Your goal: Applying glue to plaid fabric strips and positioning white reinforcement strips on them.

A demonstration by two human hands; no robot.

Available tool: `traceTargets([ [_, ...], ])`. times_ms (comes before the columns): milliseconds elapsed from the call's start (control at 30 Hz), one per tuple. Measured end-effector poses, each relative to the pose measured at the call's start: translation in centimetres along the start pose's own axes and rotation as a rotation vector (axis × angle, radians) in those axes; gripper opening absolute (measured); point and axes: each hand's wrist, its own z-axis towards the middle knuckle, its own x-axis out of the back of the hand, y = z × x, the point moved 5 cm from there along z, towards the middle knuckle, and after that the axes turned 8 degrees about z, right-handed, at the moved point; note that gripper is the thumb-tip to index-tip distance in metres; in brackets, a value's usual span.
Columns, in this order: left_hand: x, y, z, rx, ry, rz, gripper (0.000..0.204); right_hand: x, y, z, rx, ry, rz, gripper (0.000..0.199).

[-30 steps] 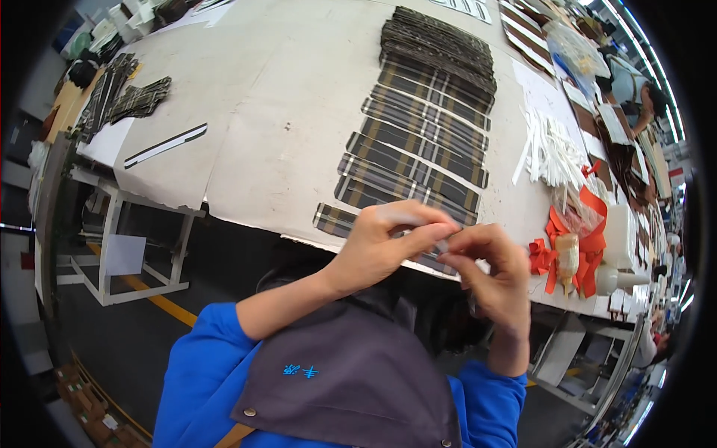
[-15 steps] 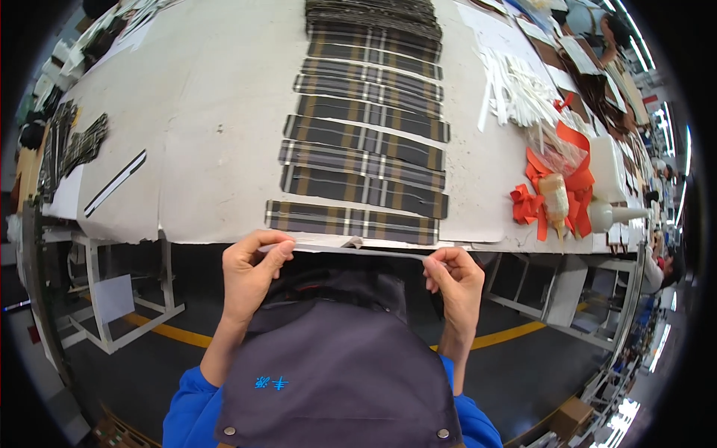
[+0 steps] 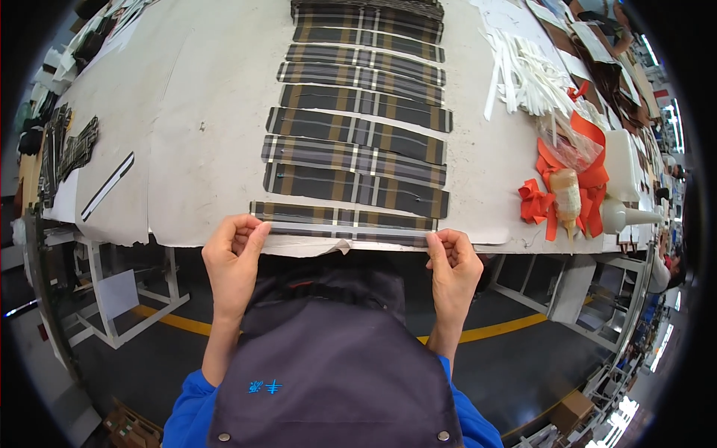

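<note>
Pale worktable (image 3: 202, 179) carries a row of plaid pieces (image 3: 314, 125) running away from the worker to a plaid stack (image 3: 366, 10) at the far end; one pale strip (image 3: 343, 228) is stretched over the nearest plaid piece (image 3: 336, 215), right by the front edge; can't tell from where I stand if it touches the cloth or sits just above.

Left hand (image 3: 233, 257) has thumb and forefinger pinched on one end, right hand (image 3: 454, 263) likewise on the other; strip looks near straight.

Risks, my read: uneven pull could skew it against the plaid; slack could let the middle ripple; too much tension could slip an end out of a pinch; the paper cover (image 3: 299, 246) is ragged along the front, so a snagged wrist could drag the nearest piece; its neighbours lie close, easy to nudge.

Right side's cluttered: white strips (image 3: 515, 78) in a loose heap, red ribbon (image 3: 590, 177), amber bottle (image 3: 567, 196) with its tip toward the front edge, white nozzle bottle (image 3: 616, 216) beside it; a leak there could mark cloth; left side has a black-and-white strip (image 3: 108, 187), plaid scraps (image 3: 78, 149) beyond; below, dark floor (image 3: 508, 373) with a yellow line (image 3: 508, 331).
</note>
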Motion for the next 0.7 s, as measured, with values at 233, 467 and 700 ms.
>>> traceTargets([
  [233, -0.3, -0.7, 0.5, 0.048, 0.034, 0.046, 0.01, -0.6, 0.4, 0.8, 0.078, 0.005, -0.188, 0.014],
  [467, -0.4, -0.7, 0.9, 0.042, 0.05, 0.074, 0.009, -0.9, 0.0, 0.9, 0.104, 0.002, -0.23, 0.012],
  [700, -0.4, -0.9, 1.0, 0.04, 0.047, 0.134, 0.008, -1.3, -0.6, 1.0, 0.205, -0.014, -0.32, 0.013],
])
